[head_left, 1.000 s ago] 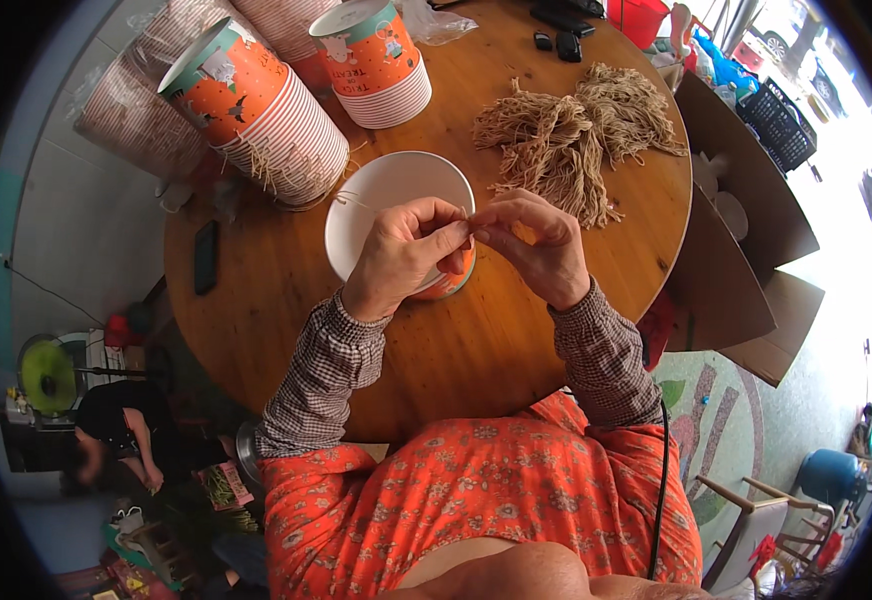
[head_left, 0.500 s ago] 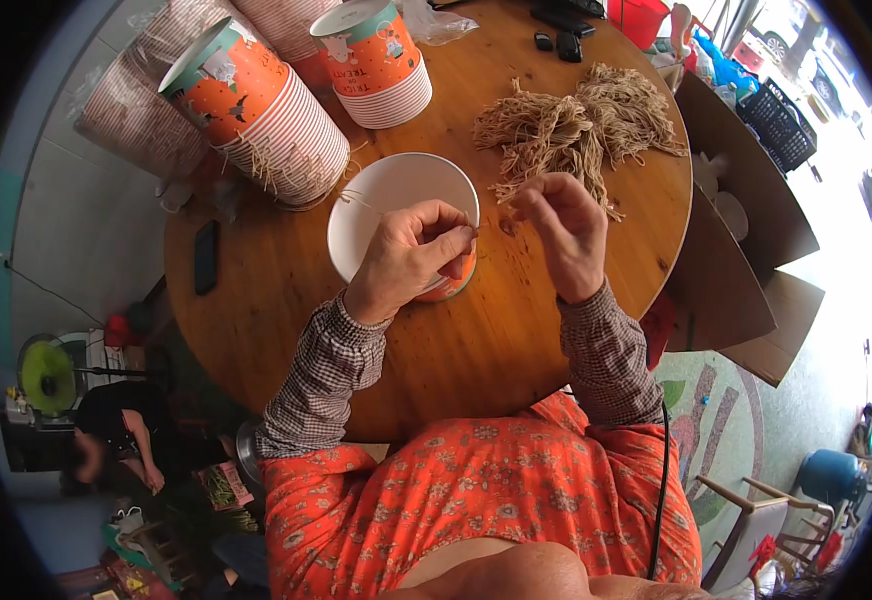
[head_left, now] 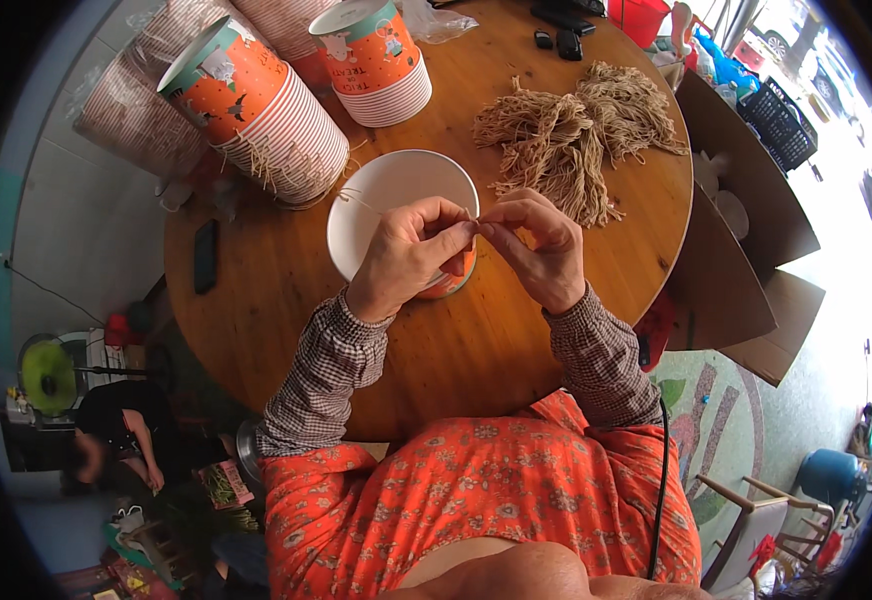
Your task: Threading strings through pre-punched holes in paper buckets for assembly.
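A paper bucket (head_left: 411, 175) with a white inside and an orange outer wall stands on the table, its mouth facing up at me. My left hand (head_left: 411, 250) is over its near right rim, thumb and finger pinching a thin tan string (head_left: 359, 201) that runs out to the bucket's far left rim. Against those fingertips, my right hand (head_left: 541, 245) is closed in a pinch too. The fingers hide what lies between its tips. A loose bundle of tan strings (head_left: 566, 130) lies beyond my right hand.
Stacked orange-and-white buckets (head_left: 281, 135) with strings hanging from them stand at far left, beside another stack (head_left: 381, 70). A phone (head_left: 206, 257) lies at the left of the round wooden table (head_left: 476, 355). Open cardboard boxes (head_left: 721, 250) are at right. Another person (head_left: 121, 430) sits at lower left.
My right hand has moved left and slightly nearer, its fingertips now meeting those of my left hand. My left hand and the bucket have hardly moved.
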Action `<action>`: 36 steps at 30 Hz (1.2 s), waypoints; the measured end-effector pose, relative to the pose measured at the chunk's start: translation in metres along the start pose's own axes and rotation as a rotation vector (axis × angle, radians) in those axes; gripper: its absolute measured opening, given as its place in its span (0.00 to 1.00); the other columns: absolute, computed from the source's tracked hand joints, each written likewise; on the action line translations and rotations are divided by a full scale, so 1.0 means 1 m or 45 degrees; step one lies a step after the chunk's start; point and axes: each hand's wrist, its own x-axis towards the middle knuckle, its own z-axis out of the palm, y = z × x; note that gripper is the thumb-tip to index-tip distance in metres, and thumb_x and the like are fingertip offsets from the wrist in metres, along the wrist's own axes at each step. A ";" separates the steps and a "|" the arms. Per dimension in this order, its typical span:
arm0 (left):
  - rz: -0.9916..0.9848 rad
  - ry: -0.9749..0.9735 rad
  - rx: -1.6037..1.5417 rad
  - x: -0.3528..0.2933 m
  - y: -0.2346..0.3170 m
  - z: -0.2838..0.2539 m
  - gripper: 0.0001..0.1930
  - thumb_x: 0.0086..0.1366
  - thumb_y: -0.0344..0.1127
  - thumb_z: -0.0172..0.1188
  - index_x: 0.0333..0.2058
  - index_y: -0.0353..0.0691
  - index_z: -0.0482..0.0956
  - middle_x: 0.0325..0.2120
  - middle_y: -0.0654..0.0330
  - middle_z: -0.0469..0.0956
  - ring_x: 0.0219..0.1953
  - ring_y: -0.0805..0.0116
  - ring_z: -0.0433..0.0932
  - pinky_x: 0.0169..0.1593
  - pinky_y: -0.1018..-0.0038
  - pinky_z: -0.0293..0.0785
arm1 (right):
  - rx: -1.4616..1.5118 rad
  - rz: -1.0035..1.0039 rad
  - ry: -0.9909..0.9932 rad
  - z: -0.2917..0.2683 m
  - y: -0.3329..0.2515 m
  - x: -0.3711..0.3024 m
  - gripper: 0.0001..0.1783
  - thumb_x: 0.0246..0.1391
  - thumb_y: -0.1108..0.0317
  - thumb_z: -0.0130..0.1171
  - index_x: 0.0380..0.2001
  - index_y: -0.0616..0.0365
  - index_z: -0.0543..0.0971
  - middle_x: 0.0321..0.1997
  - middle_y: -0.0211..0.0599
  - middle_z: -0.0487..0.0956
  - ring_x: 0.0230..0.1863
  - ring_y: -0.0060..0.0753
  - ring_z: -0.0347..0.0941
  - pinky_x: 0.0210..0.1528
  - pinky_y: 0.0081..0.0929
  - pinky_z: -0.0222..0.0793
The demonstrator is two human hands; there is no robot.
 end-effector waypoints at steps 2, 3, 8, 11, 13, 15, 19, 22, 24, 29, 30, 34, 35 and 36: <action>-0.007 -0.005 -0.004 0.001 -0.002 -0.001 0.05 0.66 0.29 0.56 0.35 0.32 0.76 0.23 0.66 0.76 0.23 0.84 0.72 0.27 0.85 0.69 | -0.050 0.018 -0.005 0.001 -0.006 -0.001 0.05 0.48 0.78 0.64 0.31 0.62 0.79 0.30 0.32 0.76 0.30 0.22 0.72 0.34 0.21 0.69; -0.003 -0.025 0.016 0.001 -0.002 -0.002 0.05 0.66 0.29 0.57 0.35 0.32 0.76 0.24 0.66 0.76 0.24 0.84 0.73 0.29 0.85 0.70 | -0.102 0.035 -0.008 0.001 -0.008 -0.001 0.04 0.49 0.79 0.64 0.29 0.63 0.78 0.31 0.32 0.76 0.31 0.22 0.71 0.35 0.20 0.68; 0.100 -0.020 0.111 0.000 -0.005 -0.003 0.06 0.65 0.30 0.59 0.35 0.33 0.77 0.26 0.67 0.78 0.30 0.82 0.75 0.35 0.83 0.73 | -0.150 -0.001 0.087 0.001 -0.006 -0.001 0.05 0.49 0.77 0.64 0.29 0.63 0.77 0.29 0.31 0.75 0.28 0.21 0.72 0.32 0.20 0.69; 0.103 -0.062 0.380 -0.004 -0.002 -0.012 0.06 0.65 0.32 0.60 0.35 0.34 0.78 0.27 0.67 0.79 0.32 0.82 0.76 0.38 0.82 0.73 | -0.126 0.029 0.140 -0.002 -0.007 0.000 0.06 0.49 0.77 0.64 0.29 0.63 0.77 0.29 0.32 0.75 0.28 0.21 0.72 0.31 0.20 0.68; 0.049 -0.093 0.474 -0.005 -0.004 -0.015 0.07 0.65 0.33 0.60 0.34 0.34 0.78 0.28 0.67 0.79 0.32 0.83 0.76 0.37 0.82 0.73 | -0.103 0.030 0.154 -0.003 -0.005 0.000 0.06 0.49 0.77 0.64 0.29 0.63 0.76 0.29 0.32 0.75 0.28 0.21 0.72 0.31 0.20 0.68; 0.042 -0.083 0.454 -0.006 -0.008 -0.019 0.07 0.66 0.34 0.59 0.36 0.35 0.77 0.29 0.66 0.78 0.30 0.83 0.73 0.35 0.84 0.71 | -0.113 0.016 0.162 -0.004 0.001 -0.001 0.06 0.49 0.77 0.64 0.30 0.62 0.76 0.29 0.32 0.74 0.29 0.22 0.72 0.31 0.20 0.68; -0.094 -0.124 -0.052 -0.008 -0.001 -0.022 0.09 0.69 0.37 0.55 0.37 0.36 0.76 0.28 0.65 0.77 0.25 0.83 0.69 0.31 0.86 0.67 | -0.253 -0.012 0.130 -0.007 -0.004 -0.001 0.06 0.49 0.78 0.63 0.31 0.62 0.76 0.30 0.33 0.74 0.29 0.24 0.72 0.31 0.21 0.69; -0.137 -0.074 -0.239 -0.007 0.005 -0.012 0.09 0.70 0.37 0.53 0.37 0.37 0.75 0.27 0.64 0.76 0.24 0.82 0.69 0.29 0.85 0.67 | -0.288 -0.114 0.001 -0.007 -0.010 -0.001 0.07 0.49 0.78 0.64 0.32 0.63 0.77 0.30 0.34 0.74 0.28 0.26 0.72 0.32 0.22 0.70; -0.098 -0.079 -0.249 -0.006 0.002 -0.009 0.09 0.70 0.37 0.53 0.38 0.36 0.76 0.27 0.64 0.76 0.24 0.82 0.69 0.29 0.85 0.66 | -0.237 -0.171 -0.045 -0.005 -0.013 -0.002 0.07 0.48 0.77 0.65 0.32 0.62 0.78 0.30 0.35 0.73 0.29 0.27 0.73 0.33 0.23 0.70; 0.038 -0.058 -0.148 -0.007 -0.004 0.000 0.09 0.69 0.34 0.55 0.40 0.33 0.77 0.28 0.65 0.76 0.25 0.82 0.70 0.30 0.86 0.67 | -0.166 -0.134 -0.007 0.001 -0.018 0.002 0.07 0.47 0.76 0.66 0.32 0.61 0.79 0.29 0.34 0.73 0.31 0.27 0.73 0.33 0.23 0.70; 0.037 -0.072 -0.128 -0.008 -0.002 0.001 0.09 0.67 0.32 0.56 0.39 0.32 0.78 0.28 0.66 0.77 0.27 0.83 0.71 0.33 0.85 0.68 | -0.155 -0.127 0.014 0.001 -0.016 0.003 0.07 0.47 0.75 0.66 0.32 0.60 0.80 0.28 0.33 0.72 0.32 0.27 0.73 0.33 0.22 0.70; 0.045 -0.003 0.026 -0.010 0.002 0.005 0.08 0.66 0.31 0.57 0.39 0.31 0.78 0.28 0.66 0.78 0.30 0.82 0.73 0.36 0.85 0.70 | -0.174 -0.087 0.000 0.002 -0.005 0.003 0.07 0.48 0.74 0.66 0.32 0.60 0.80 0.29 0.31 0.72 0.32 0.24 0.72 0.32 0.21 0.68; 0.045 -0.004 0.028 -0.010 0.002 0.005 0.08 0.66 0.31 0.57 0.39 0.31 0.78 0.28 0.66 0.78 0.30 0.82 0.73 0.36 0.85 0.70 | -0.048 -0.037 0.018 0.003 0.000 0.003 0.07 0.51 0.72 0.65 0.34 0.60 0.80 0.30 0.30 0.73 0.31 0.22 0.71 0.32 0.20 0.68; 0.043 -0.010 -0.005 -0.011 0.000 0.002 0.07 0.66 0.30 0.57 0.38 0.32 0.78 0.28 0.66 0.77 0.29 0.82 0.72 0.35 0.85 0.69 | 0.077 0.012 0.034 0.004 0.001 0.004 0.07 0.54 0.71 0.63 0.36 0.60 0.80 0.31 0.29 0.74 0.30 0.20 0.70 0.31 0.19 0.67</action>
